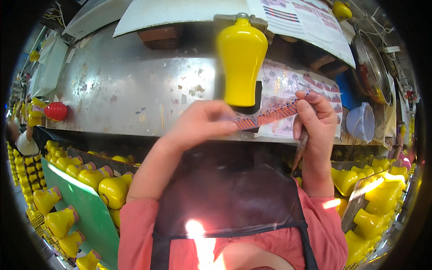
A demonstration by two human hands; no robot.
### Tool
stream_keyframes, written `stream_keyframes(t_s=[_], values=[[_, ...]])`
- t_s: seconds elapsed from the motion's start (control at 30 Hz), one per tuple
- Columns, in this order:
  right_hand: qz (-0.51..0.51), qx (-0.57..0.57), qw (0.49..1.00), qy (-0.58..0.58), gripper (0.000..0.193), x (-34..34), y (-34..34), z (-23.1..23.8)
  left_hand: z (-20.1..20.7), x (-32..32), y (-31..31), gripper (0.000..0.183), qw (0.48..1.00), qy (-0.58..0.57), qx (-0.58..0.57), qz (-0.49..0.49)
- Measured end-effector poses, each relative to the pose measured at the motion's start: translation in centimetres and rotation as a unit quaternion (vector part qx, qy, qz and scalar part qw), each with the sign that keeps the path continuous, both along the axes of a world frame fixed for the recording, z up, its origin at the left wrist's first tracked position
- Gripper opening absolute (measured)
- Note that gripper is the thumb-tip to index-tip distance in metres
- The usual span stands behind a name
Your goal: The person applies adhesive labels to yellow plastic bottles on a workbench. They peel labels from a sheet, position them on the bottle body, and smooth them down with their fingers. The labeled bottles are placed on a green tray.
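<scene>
Between my two hands stretches a thin patterned decal strip [275,114], orange with blue edging. My left hand [201,119] is closed on its left end, and my right hand [317,118] pinches its right end between thumb and finger. A slim tool with a brownish handle [300,152] hangs down from under my right hand's fingers; its kind is not clear. Just beyond the strip is a glossy yellow vase-shaped bottle [243,60], its narrow neck at a metal fitting [243,16]. The strip sits close to the bottle's near end without clearly touching it.
Printed decal sheets [281,83] lie right of the bottle on the metal table [135,90]. A pale blue bucket [361,122] stands at the right, a red bowl-like object [56,111] at the left. Many yellow vessels [114,191] line both sides below, some by a green board [85,211].
</scene>
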State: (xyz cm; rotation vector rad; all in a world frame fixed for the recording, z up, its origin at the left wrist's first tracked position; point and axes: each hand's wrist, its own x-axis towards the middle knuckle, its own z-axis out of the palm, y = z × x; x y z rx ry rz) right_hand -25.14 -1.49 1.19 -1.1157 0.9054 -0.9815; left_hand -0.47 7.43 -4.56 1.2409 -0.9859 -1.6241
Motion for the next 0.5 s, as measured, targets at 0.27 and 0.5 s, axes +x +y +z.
stream_keyframes(t_s=[0.27, 0.5], values=[[-0.041, 0.044, 0.998, -0.035, 0.026, 1.2, 0.4, -5.8, 1.5, 2.8, -2.3, 0.02, 0.998, -0.051, -0.017, 0.036], [-0.016, 0.09, 0.995, -0.041, 0.03, 3.4, -0.2, -8.0, 0.9, 5.0, -3.8, 0.017, 0.984, -0.173, 0.023, 0.022]])
